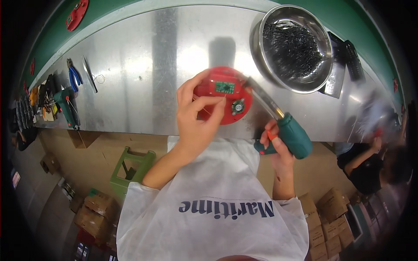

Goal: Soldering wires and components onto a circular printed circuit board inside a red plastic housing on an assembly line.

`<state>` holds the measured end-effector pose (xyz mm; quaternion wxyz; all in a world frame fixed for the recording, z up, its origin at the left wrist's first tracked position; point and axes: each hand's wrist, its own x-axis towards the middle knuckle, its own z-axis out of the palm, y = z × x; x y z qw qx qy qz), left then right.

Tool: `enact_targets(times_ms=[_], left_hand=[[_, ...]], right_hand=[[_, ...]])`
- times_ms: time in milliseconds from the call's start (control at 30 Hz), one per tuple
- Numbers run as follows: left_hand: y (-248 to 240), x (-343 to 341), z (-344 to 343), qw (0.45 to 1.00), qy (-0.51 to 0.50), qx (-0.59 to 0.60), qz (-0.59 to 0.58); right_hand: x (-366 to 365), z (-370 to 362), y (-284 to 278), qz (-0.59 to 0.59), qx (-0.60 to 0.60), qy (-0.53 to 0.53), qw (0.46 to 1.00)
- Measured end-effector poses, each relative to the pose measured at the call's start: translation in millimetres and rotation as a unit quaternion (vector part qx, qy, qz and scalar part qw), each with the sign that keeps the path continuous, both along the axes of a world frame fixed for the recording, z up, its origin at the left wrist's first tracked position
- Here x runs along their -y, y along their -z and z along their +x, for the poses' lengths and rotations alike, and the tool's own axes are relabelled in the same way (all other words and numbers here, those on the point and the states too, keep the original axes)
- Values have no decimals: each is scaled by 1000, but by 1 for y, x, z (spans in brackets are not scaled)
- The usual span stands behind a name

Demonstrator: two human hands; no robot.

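My left hand (pixel 198 111) is at a round red disc (pixel 238 116), with some fingers at its upper left edge. Thumb and a finger pinch what looks like a thin wire close to a small green circuit board (pixel 224 87) on the disc. A round metallic part (pixel 238 106) is set lower on the disc. In my right hand (pixel 278 141) is a green heat gun (pixel 295 135), gripped with a finger at its orange trigger. Its long metal barrel points up and left, and the tip is near the disc's right edge, apart or touching I cannot tell.
A steel bowl (pixel 262 39) of thin black pieces stands on the metal bench (pixel 135 100) at the far right. Pliers (pixel 74 77), tweezers (pixel 89 74) and another green tool (pixel 65 106) lie left. A green stool (pixel 126 167) and cardboard boxes (pixel 93 217) stand below. Another person (pixel 365 167) works at right.
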<state>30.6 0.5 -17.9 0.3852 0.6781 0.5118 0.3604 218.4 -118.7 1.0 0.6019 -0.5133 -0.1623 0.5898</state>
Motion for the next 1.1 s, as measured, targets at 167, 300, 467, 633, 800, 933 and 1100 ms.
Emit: enact_targets(times_ms=[167,300,467,633,800,933,1100], left_hand=[[-2,-5,6,1000,-6,-20,-17],[0,-6,5,999,-9,4,-33],[-2,-5,6,999,-8,7,-45],[-1,-6,6,999,-3,-1,-33],[-2,-7,6,1000,-6,2,-30],[-2,-7,6,999,-9,4,-30],[-4,-7,7,999,-6,-1,-37]], right_hand=[[12,14,-1,-83,113,-82,987],[14,14,2,-75,176,-86,978],[7,12,-7,-109,200,-93,969],[5,13,-6,-112,216,-94,965],[13,17,2,-117,271,-109,949],[14,10,3,-99,320,-101,937],[12,11,6,-85,324,-98,937]])
